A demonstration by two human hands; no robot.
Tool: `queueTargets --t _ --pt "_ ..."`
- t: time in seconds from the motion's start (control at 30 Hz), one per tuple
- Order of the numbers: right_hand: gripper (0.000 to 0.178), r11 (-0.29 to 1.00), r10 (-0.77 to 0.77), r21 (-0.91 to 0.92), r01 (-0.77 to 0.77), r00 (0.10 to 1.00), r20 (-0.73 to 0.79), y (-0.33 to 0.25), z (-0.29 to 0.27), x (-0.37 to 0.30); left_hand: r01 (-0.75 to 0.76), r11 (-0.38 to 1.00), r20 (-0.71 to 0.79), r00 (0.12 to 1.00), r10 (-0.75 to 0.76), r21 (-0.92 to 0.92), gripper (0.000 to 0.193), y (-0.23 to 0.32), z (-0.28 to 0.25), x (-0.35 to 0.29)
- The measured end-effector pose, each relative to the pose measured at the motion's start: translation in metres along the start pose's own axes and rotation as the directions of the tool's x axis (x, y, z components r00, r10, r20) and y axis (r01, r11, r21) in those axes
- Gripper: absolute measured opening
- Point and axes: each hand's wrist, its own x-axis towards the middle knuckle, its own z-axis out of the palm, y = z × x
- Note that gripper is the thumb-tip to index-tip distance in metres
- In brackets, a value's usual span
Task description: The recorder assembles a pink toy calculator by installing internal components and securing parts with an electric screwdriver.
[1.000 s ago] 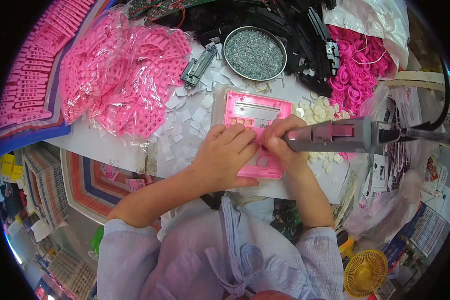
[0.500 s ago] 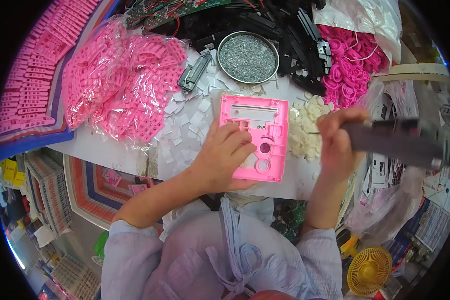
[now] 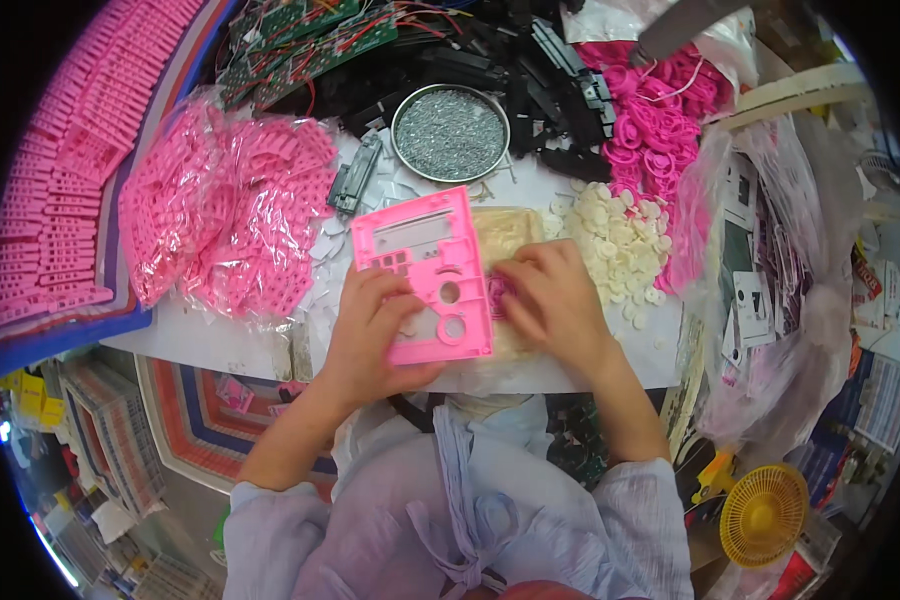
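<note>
A pink plastic casing (image 3: 478, 300), with a long slot, small square openings and two round holes, is tilted over the bench in front of me. Closed around its left edge is my left hand (image 3: 375, 320), thumb below and fingers on the upper face. My right hand (image 3: 555, 305) is beside the casing's right edge, with curled fingers at a small magenta plastic part (image 3: 497, 296) that they partly cover. Under that hand lies a tan block (image 3: 515, 228), its lower part hidden. A dark screwdriver-like tool (image 3: 680, 30) hangs at the upper right, out of my hands.
A round metal dish of small screws (image 3: 450, 133) stands beyond the casing. Around it are cream discs (image 3: 625, 245), magenta rings (image 3: 655, 140), black mechanisms (image 3: 450, 75), green circuit boards (image 3: 310, 45) and bagged pink parts (image 3: 230, 215). A yellow fan (image 3: 763, 515) is at lower right.
My right hand has let go of the dark tool, which is now up at the far right, and has come in beside the casing. The casing has shifted left and tilted, uncovering the tan block.
</note>
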Motion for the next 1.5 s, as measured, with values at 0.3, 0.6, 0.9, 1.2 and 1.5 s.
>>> queueTargets --t 0.3,0.6,0.9,1.2,1.5 --pt "0.013 0.993 0.057 -0.107 -0.057 0.998 -0.003 0.004 -0.022 -0.010 -0.041 0.997 0.060 0.997 0.037 0.062 0.060 0.005 -0.001 0.007" --pt "0.012 0.986 0.158 0.088 -0.140 0.955 -0.250 -0.030 -0.073 -0.018 -0.118 0.965 0.222 0.973 0.066 0.232 0.063 0.023 0.025 0.034" --pt "0.010 0.881 0.352 0.414 -0.228 0.901 -0.255 -0.049 -0.056 -0.031 0.331 0.429 0.328 0.941 -0.084 -0.840 0.057 0.084 0.042 0.049" --pt "0.029 0.973 0.193 0.207 -0.106 0.864 -0.465 -0.084 -0.043 -0.042 0.164 0.084 0.148 0.975 -0.165 -0.983 0.044 0.100 0.065 0.044" --pt "0.075 0.936 0.235 0.349 0.056 0.640 -0.732 -0.010 -0.105 -0.007 0.331 -0.132 0.349 0.924 -0.153 -0.934 0.038 0.092 0.048 0.050"
